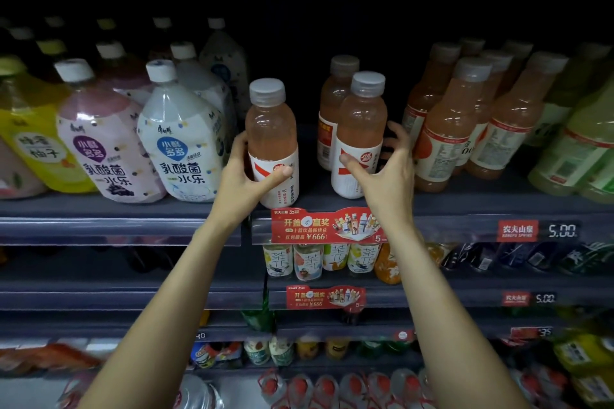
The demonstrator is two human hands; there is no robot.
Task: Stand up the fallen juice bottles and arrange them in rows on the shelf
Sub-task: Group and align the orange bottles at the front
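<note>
A pink juice bottle [270,129] with a grey cap stands upright at the shelf's [465,199] front edge; my left hand [246,173] grips its labelled lower half. To its right a second pink bottle [360,129] stands upright. My right hand [387,166] is around it with spread fingers, thumb on the label and fingers just off its right side. A third pink bottle [332,103] stands upright right behind the second. Further right, several more pink bottles [465,123] stand in rows.
Large white, pink and yellow drink bottles [179,139] lean in rows on the left. Green bottles [578,149] fill the far right. A red promo tag [327,226] hangs on the shelf edge. Lower shelves hold tea and other drinks [309,261].
</note>
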